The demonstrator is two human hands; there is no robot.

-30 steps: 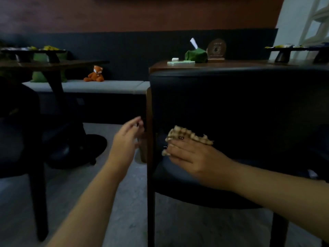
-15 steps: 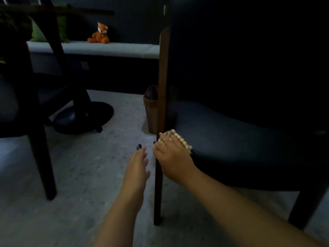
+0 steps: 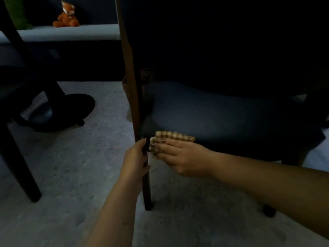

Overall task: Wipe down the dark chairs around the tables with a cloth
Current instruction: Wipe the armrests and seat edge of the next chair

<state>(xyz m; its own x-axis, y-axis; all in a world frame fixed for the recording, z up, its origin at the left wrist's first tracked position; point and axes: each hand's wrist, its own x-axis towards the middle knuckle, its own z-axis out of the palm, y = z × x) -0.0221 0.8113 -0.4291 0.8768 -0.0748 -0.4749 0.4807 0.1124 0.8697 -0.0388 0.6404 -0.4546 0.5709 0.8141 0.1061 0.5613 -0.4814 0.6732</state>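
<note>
My right hand (image 3: 179, 157) presses the beige checked cloth (image 3: 173, 138) flat, fingers straight, onto the front left corner of the dark blue padded chair seat (image 3: 222, 114). My left hand (image 3: 136, 157) curls around the chair's brown wooden front leg (image 3: 146, 189), just beside the cloth.

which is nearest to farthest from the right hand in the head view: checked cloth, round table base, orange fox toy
1. checked cloth: under the right hand fingers, on the front edge of the chair seat.
2. round table base: on the floor, off to the left.
3. orange fox toy: on the bench along the far wall, upper left.
</note>
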